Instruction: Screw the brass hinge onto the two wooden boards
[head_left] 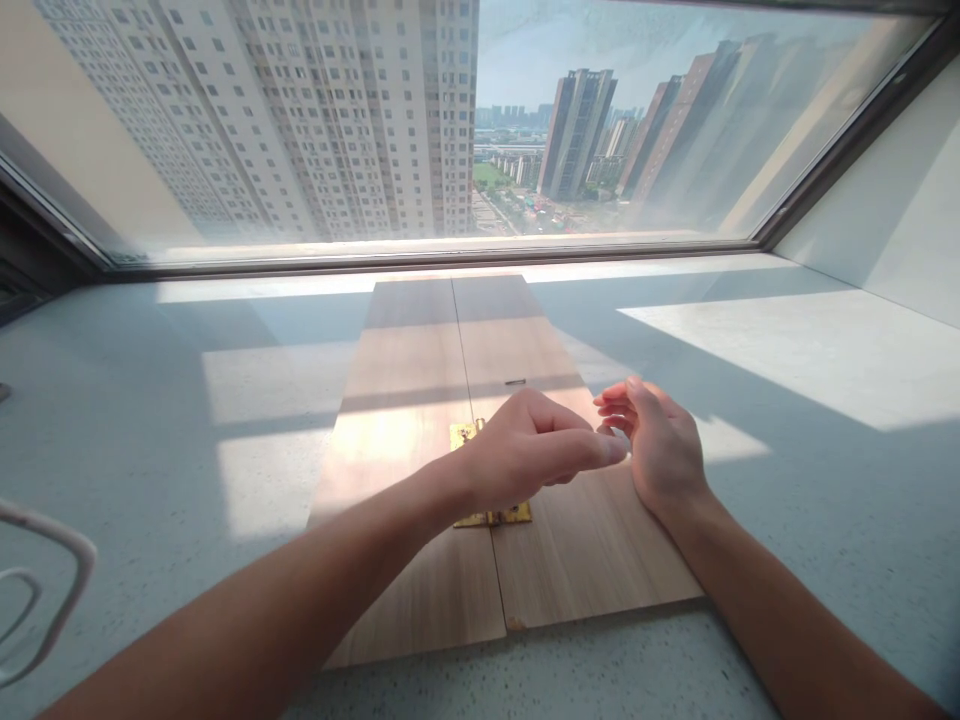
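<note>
Two wooden boards [405, 390] lie side by side on a pale stone sill, joined along a middle seam. A brass hinge [495, 515] sits across the seam, mostly hidden under my left hand [525, 450]. That hand is closed in a pinch, its fingertips reaching into my right hand [660, 445]. My right hand is held cupped with its palm toward the left and its fingers curled loosely. Whatever passes between the two hands is too small to make out. A small dark screw-like piece [515, 381] lies on the right board, farther from me.
A wide window [480, 120] with tall buildings beyond runs along the back of the sill [787, 350]. A white wall rises at the right. A white curved wire object [45, 590] shows at the left edge.
</note>
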